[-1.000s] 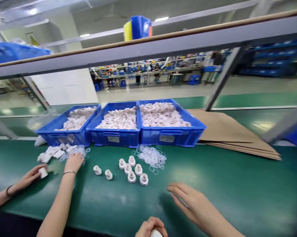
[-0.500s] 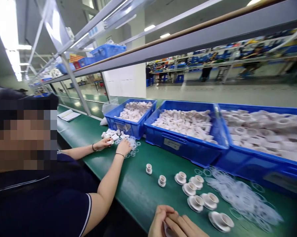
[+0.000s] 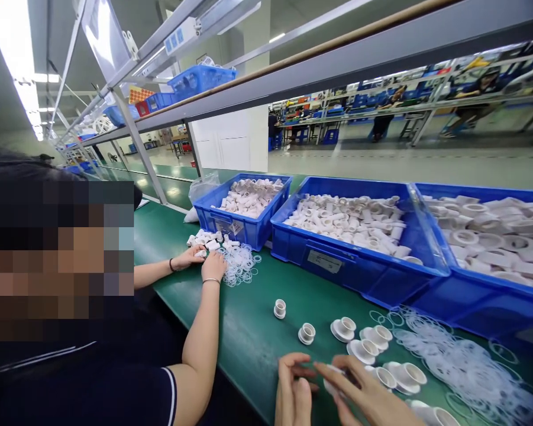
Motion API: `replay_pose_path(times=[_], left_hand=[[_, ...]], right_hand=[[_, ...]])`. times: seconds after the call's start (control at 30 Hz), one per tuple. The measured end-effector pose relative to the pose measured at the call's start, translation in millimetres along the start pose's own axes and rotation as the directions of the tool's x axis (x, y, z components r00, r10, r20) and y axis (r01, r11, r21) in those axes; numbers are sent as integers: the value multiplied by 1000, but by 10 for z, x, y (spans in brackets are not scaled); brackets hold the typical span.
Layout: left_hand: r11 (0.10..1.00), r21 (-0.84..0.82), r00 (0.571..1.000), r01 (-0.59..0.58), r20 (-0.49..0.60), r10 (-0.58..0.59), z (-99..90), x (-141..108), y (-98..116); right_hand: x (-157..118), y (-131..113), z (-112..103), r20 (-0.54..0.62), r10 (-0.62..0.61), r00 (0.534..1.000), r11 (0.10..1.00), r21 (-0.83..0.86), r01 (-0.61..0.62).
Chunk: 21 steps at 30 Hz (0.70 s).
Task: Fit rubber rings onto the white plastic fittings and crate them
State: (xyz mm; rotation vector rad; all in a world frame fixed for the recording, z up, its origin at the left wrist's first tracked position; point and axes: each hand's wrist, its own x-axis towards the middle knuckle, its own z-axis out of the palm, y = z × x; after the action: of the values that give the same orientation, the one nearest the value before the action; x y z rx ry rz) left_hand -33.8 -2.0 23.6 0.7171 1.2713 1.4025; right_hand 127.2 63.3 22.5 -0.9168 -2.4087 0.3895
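Works at a green workbench [image 3: 248, 334] running from near right to far left, with three blue bins [image 3: 364, 279] of white plastic parts along the far side. Has a co-worker [image 3: 84, 384] close by at left, both of that person's hands at a farther heap of white tubular pieces [image 3: 213, 244] and clear rings [image 3: 237, 263].

Brings left hand [image 3: 293, 390] and right hand [image 3: 366, 393] close together at the near edge, fingertips almost meeting. Curls the fingers of the left in a loose, narrow cup; cannot tell if empty. Pinches a white plastic piece [image 3: 330, 387] in the right, fingers covering much of it and hiding its long axis. Places that piece in the gap between the hands, just right of the left hand and under the right fingers.

Leaves a pile of clear rings [image 3: 452, 349] well to the right, beyond the right hand and nearer to it than to the left. Has flanged white fittings [image 3: 306, 333] standing between, wide rims down, open necks up, the closest just beyond the right knuckles.
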Motion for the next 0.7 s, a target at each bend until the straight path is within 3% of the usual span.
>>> replay_pose_path(times=[0.1, 0.23, 0.37, 0.5, 0.6, 0.7], left_hand=[[970, 223, 990, -94, -84, 115, -56, 58, -259], [953, 277, 985, -122, -87, 151, -110, 231, -355], [954, 266, 982, -138, -91, 168, -87, 212, -352], [955, 257, 980, -145, -99, 175, -110, 183, -311], [965, 228, 988, -131, -56, 147, -202, 189, -244], [984, 147, 994, -100, 48, 94, -296, 233, -119]], right_hand=[[182, 90, -172, -43, 94, 995, 995, -10, -95], [420, 129, -232, -67, 156, 985, 987, -31, -158], [512, 176, -18, -33, 91, 995, 992, -80, -94], [558, 257, 175, 21, -13, 1000, 951, -309, 19], [579, 275, 177, 99, -30, 995, 859, -506, 76], [503, 250, 123, 113, 14, 994, 795, -604, 57]])
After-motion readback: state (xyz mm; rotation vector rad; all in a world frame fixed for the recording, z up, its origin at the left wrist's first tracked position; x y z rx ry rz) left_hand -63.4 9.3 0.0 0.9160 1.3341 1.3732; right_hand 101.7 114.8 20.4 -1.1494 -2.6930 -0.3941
